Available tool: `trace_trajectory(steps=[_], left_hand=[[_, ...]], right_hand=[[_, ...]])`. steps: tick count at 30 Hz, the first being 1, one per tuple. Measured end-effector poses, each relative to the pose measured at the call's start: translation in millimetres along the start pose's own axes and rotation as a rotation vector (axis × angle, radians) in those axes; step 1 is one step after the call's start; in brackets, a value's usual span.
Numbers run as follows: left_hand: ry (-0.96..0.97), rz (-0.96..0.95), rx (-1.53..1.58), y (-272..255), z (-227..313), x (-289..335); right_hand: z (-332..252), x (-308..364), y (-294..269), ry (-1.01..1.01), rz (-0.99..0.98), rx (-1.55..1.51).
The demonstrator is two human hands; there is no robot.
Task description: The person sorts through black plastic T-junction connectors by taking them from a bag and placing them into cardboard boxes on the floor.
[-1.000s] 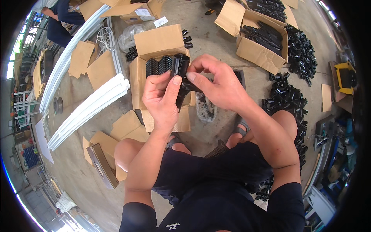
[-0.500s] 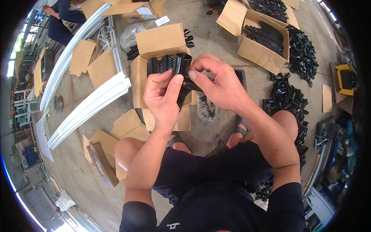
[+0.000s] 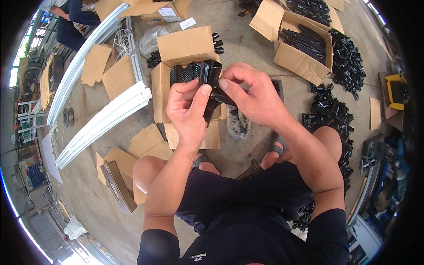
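Note:
My left hand (image 3: 189,106) is closed around a glossy black branched pipe fitting (image 3: 209,73), its open round end facing up. At the fitting's right side my right hand (image 3: 251,90) is closed in a pinch, thumb against forefinger. Whatever sits between those fingertips is hidden. Beneath the hands stands an open cardboard box (image 3: 185,45) with neat rows of black fittings (image 3: 185,73) inside. Partly under my right hand, a clear plastic bag (image 3: 238,126) of small black parts lies on the floor.
Long white bars (image 3: 106,121) lie at left, near flattened cardboard (image 3: 148,141). Another cardboard box (image 3: 298,66) of black parts stands at upper right. Loose black fittings are heaped (image 3: 329,110) along my right side. A seated person (image 3: 73,22) is at the far left.
The hands keep the same grip on the fitting. The whole view has shifted very slightly; the right fingertips have hardly moved.

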State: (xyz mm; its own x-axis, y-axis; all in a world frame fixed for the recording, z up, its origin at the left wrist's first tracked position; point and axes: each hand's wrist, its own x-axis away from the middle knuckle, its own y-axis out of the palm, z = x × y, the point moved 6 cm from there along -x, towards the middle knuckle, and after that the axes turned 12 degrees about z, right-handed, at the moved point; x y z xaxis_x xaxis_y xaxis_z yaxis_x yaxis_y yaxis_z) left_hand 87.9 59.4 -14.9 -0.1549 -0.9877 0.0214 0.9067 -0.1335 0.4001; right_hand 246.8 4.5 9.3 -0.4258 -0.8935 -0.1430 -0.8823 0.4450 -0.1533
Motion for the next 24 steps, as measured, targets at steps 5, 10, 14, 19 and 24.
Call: trace_trajectory(steps=[5,10,14,19,24], left_hand=[[-0.043,0.075,-0.02,-4.5,-2.8,-8.2],[-0.111,0.069,0.047,-5.2,-1.1,-8.2],[-0.188,0.071,-0.019,-1.9,-5.1,-11.3],[-0.255,0.038,-0.131,-7.1,-21.4,-14.1],[-0.381,-0.058,-0.107,-4.9,-21.2,-11.0]], right_hand=[[2.8,3.7,3.9,0.203,-0.145,-0.179],[13.0,9.5,11.4,0.268,-0.285,-0.18],[13.5,11.9,13.5,0.324,-0.201,-0.332],[27.0,12.4,11.3,0.393,-0.108,-0.072],[25.1,8.6,6.2,0.261,-0.084,0.066]])
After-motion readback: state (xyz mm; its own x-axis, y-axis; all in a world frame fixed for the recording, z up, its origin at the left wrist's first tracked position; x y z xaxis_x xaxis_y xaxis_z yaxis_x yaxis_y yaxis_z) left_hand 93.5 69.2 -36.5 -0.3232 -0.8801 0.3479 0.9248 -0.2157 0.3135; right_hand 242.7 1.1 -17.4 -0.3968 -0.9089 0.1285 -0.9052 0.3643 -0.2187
